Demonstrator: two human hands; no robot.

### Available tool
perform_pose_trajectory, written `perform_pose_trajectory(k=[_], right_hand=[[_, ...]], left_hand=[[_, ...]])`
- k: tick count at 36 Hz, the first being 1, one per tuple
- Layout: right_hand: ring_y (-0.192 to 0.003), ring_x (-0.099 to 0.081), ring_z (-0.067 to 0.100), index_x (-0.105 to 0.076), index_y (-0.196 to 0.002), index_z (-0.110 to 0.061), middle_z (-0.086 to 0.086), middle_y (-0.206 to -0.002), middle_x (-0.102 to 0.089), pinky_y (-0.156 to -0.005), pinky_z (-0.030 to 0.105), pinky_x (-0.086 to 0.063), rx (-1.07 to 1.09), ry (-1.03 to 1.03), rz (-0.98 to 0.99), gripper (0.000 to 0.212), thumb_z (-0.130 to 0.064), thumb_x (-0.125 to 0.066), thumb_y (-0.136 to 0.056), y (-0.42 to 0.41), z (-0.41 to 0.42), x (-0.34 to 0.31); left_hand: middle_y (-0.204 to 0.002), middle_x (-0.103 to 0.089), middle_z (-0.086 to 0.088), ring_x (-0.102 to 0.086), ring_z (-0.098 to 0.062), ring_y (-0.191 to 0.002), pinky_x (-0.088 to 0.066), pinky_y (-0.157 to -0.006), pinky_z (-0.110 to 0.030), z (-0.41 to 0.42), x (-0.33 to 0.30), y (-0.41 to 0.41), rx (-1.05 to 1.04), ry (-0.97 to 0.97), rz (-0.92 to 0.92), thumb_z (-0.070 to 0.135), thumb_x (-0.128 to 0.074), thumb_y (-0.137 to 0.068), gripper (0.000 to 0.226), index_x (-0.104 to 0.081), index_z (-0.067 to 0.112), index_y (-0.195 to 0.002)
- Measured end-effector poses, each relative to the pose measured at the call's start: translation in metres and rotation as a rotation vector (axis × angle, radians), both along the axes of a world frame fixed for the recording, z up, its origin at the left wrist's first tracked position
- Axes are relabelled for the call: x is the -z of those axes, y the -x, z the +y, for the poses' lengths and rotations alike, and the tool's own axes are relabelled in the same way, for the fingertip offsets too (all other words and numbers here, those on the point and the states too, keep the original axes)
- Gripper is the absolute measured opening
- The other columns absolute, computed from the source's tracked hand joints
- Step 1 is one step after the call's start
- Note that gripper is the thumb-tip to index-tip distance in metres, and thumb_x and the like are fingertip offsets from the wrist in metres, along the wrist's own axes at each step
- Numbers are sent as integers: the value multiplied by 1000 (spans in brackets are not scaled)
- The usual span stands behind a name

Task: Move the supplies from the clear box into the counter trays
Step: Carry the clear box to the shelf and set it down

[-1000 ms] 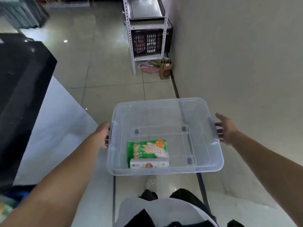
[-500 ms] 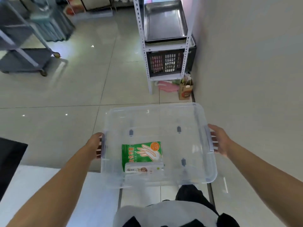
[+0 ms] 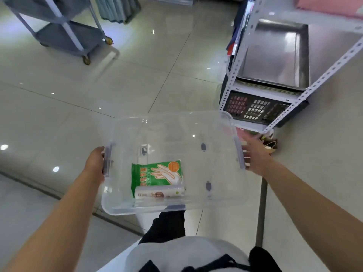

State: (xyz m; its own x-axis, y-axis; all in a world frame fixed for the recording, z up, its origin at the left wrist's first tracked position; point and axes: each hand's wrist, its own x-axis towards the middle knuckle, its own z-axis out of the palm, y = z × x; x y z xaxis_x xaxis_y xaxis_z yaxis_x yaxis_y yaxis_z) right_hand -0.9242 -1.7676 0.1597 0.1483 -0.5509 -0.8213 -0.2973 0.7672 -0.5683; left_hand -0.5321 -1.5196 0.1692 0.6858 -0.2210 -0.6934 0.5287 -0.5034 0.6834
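Note:
I carry a clear plastic box [image 3: 216, 132] in front of me above the tiled floor. My left hand [image 3: 96, 162] grips its left handle and my right hand [image 3: 255, 157] holds its right handle. Inside, near the front left, lies a green pack of disposable gloves [image 3: 157, 173]. A white roll-shaped box [image 3: 159, 193] rests against the pack's near edge. The remainder of the box floor is bare. No counter trays appear in this view.
A white metal rack [image 3: 231, 75] stands ahead on the right, holding a steel tray [image 3: 275, 55] and a black crate [image 3: 255, 108] below. A brown paper bag [image 3: 271, 144] sits by its foot. A grey wheeled cart [image 3: 64, 32] stands far left. The wall runs along the right.
I have walked forward with the box: the rack has come much nearer on the right, and the black counter on the left has left the view. My grip on both handles is unchanged.

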Motion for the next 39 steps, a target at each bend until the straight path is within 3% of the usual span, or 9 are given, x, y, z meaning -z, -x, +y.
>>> perform_pose_trajectory(k=[4, 8, 13, 15, 19, 23, 26, 31, 39], right_hand=[[-79, -60, 26, -68, -101, -12, 10, -93, -64, -67, 33, -48, 10, 44, -7, 57, -61, -64, -74, -67, -54, -18], [-75, -60, 24, -70, -94, -13, 7, -84, -66, -66, 32, -47, 67, 116, 4, 52, -57, -67, -68, -134, -105, -44], [-66, -60, 20, -72, -88, -19, 3, -79, -66, -61, 31, -47, 184, 230, -115, 27, -43, -64, -78, -189, -158, -57], [-65, -55, 20, -69, -90, -16, 3, -76, -61, -63, 31, -44, 213, 220, -125, 29, -43, -61, -84, -215, -186, -57], [-80, -52, 26, -63, -112, -6, 9, -93, -58, -77, 36, -43, 254, 192, -145, 45, -43, -57, -88, -279, -253, -49], [-57, -56, 19, -68, -91, -8, 6, -77, -62, -59, 29, -43, 272, 198, -172, 34, -39, -54, -90, -347, -329, -40], [-55, -54, 16, -64, -82, -15, 4, -79, -58, -58, 29, -45, 282, 174, -176, 28, -41, -56, -88, -397, -388, -36], [-78, -58, 23, -60, -115, -13, 7, -101, -62, -73, 34, -49, 272, 196, -178, 42, -42, -62, -84, -467, -464, -41], [-74, -58, 21, -58, -116, -9, 7, -92, -59, -68, 31, -48, 247, 177, -149, 41, -41, -59, -90, -583, -596, -52]], left_hand=[[-84, -55, -9, -55, -21, -71, -42, -62, -30, -48, -1, -71, -7, 37, 94, 42, -47, -97, 36, -54, 10, -111], [-86, -55, -6, -56, -20, -73, -44, -63, -31, -103, -23, -139, 35, 85, 47, 42, -49, -97, 33, -55, 12, -111], [-86, -62, -6, -58, -20, -74, -43, -66, -31, -168, -44, -218, 103, 130, 23, 44, -50, -95, 31, -62, 16, -98], [-89, -65, -9, -59, -22, -75, -44, -70, -33, -202, -47, -254, 127, 128, 59, 47, -51, -93, 32, -64, 18, -93], [-86, -64, -8, -60, -25, -74, -50, -71, -35, -272, -40, -320, 117, 114, 135, 50, -56, -89, 34, -64, 17, -92], [-82, -63, -7, -61, -26, -71, -51, -67, -35, -340, -38, -379, 122, 57, 170, 52, -58, -88, 36, -65, 17, -92], [-84, -63, -8, -61, -26, -73, -51, -67, -36, -388, -45, -425, 84, 46, 187, 52, -59, -88, 37, -66, 15, -95], [-86, -65, -8, -62, -26, -77, -52, -76, -39, -453, -63, -489, 67, 80, 170, 51, -62, -87, 36, -67, 17, -95], [-86, -60, -7, -57, -23, -75, -48, -76, -36, -596, -67, -596, 64, 102, 138, 45, -57, -91, 29, -66, 18, -94]])
